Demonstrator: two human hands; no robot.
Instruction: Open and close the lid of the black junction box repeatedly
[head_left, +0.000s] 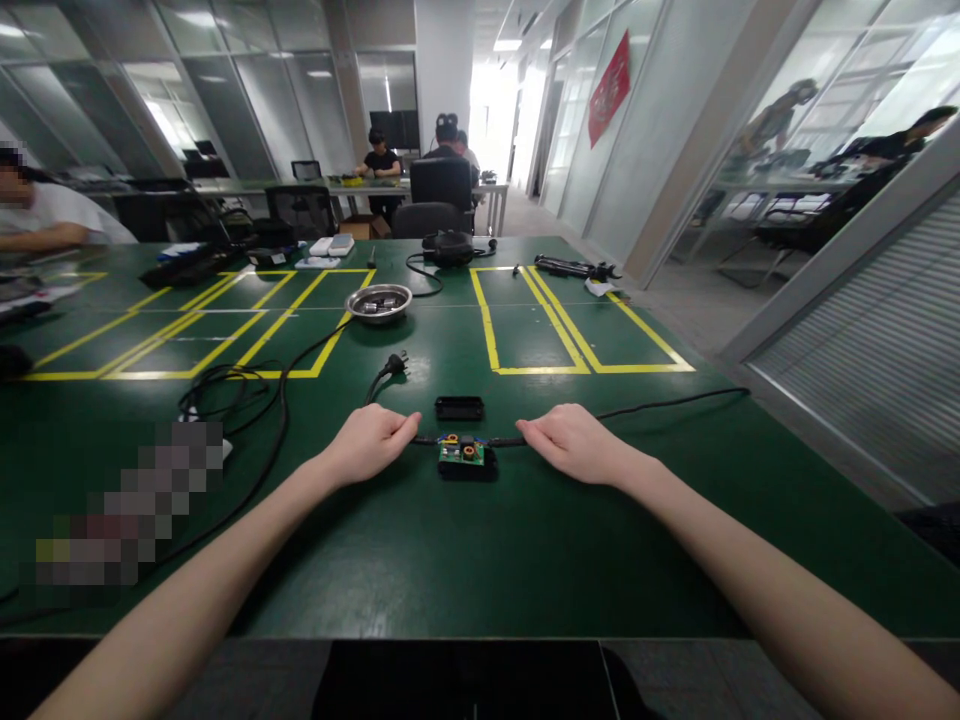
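A green circuit board (pixel 463 452) with copper coils rests in or on a black case half (pixel 469 472) at the middle of the table. Just beyond it lies another black case half (pixel 459 408). Black cable leads run out from both sides of the board. My left hand (pixel 373 440) is closed on the left cable, thumb toward the board. On the other side, my right hand (pixel 574 443) pinches the right cable (pixel 675 402), which trails off to the right. Behind my left hand, a black plug (pixel 396 365) lies on its cord.
A metal bowl (pixel 379 304) with small parts stands beyond the plug. Coiled black cables (pixel 232 390) and a pixelated object lie at left. Yellow tape marks the green table (pixel 420 590). Headphones (pixel 448 248) and a black tripod-like item (pixel 574 268) sit farther back. People sit beyond.
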